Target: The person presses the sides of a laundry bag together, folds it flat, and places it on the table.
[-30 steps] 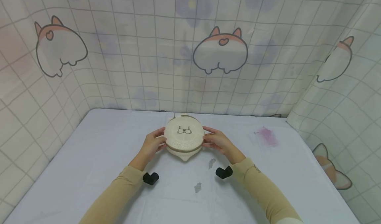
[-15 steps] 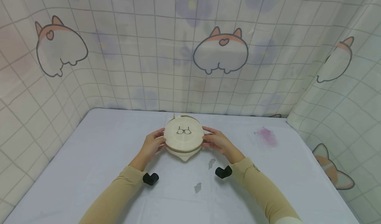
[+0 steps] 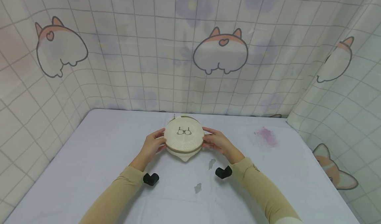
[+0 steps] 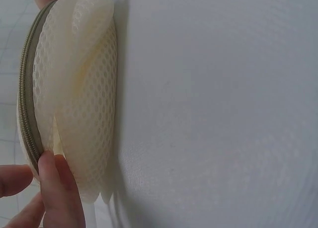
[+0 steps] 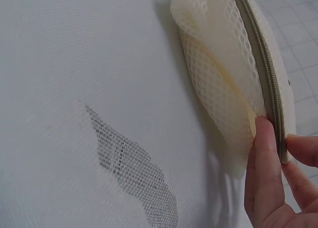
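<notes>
A round cream mesh laundry bag (image 3: 184, 138) sits near the far side of the table, with a small bra-like drawing printed on its flat top. A zipper (image 4: 25, 89) follows its upper edge, and the soft honeycomb mesh (image 5: 213, 84) beneath sags in folds down to the table. My left hand (image 3: 151, 146) pinches the bag's left edge, fingers just below the zipper in the left wrist view. On the opposite side my right hand (image 3: 218, 141) pinches the edge the same way, its fingertips (image 5: 264, 131) against the zipper band. The bag's inside is hidden.
A white cloth covers the table (image 3: 98, 158), with two grey worn patches (image 3: 197, 187) in front of the bag and a pink stain (image 3: 267, 136) at the right. Patterned curtains (image 3: 148, 45) enclose the back and sides. Black wrist mounts (image 3: 150, 179) stick out from both sleeves.
</notes>
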Demonstrator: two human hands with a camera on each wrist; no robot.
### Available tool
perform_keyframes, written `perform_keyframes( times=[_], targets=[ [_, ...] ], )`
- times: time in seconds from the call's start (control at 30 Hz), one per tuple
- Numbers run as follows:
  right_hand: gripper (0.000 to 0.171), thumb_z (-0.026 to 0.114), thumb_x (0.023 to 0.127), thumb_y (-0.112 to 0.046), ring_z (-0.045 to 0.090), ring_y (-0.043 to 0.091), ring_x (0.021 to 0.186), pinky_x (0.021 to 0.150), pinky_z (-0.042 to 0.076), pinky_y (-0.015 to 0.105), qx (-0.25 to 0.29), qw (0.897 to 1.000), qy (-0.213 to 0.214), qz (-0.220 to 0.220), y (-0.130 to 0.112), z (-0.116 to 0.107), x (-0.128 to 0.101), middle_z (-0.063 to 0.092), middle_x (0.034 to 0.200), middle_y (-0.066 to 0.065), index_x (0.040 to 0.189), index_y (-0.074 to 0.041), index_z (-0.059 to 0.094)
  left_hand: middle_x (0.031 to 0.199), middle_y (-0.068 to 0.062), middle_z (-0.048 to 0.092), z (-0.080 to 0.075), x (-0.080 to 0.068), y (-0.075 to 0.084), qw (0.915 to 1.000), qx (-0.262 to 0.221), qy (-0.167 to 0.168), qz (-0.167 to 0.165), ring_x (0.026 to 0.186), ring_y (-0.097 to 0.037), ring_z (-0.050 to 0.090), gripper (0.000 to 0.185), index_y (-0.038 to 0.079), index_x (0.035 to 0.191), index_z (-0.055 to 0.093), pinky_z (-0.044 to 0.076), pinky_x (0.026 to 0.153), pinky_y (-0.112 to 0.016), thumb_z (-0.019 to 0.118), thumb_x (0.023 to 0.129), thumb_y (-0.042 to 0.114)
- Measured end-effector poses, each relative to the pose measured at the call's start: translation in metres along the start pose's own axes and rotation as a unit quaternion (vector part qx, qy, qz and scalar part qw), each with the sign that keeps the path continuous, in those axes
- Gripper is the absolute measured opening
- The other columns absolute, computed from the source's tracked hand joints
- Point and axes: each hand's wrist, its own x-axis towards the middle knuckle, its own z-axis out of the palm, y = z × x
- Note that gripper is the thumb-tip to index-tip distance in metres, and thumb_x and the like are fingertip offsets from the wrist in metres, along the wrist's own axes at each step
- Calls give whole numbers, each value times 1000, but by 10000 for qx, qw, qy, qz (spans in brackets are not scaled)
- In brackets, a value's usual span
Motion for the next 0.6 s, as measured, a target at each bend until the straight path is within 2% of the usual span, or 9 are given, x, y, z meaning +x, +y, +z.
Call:
perform_keyframes(
  times=[0.27, 0.6],
  targets=[
    [57, 58, 99, 3, 65, 16, 94, 88, 59, 37, 70, 9998, -148, -123, 0, 0, -5, 61, 122, 17, 154, -2, 44, 147, -19, 47, 0, 3, -1, 9999, 81, 55, -45, 101, -18, 60, 58, 4, 155, 43, 55, 81, -24, 53, 98, -3],
    [58, 55, 101, 5, 65, 14, 89, 85, 60, 35, -13, 10000, 35, 30, 0, 1, 0, 60, 120, 14, 156, -2, 39, 146, -20, 48, 2, 3, -2, 9997, 153, 109, -150, 101, -20, 61, 57, 4, 154, 44, 55, 80, -24, 54, 98, -3]
  ],
)
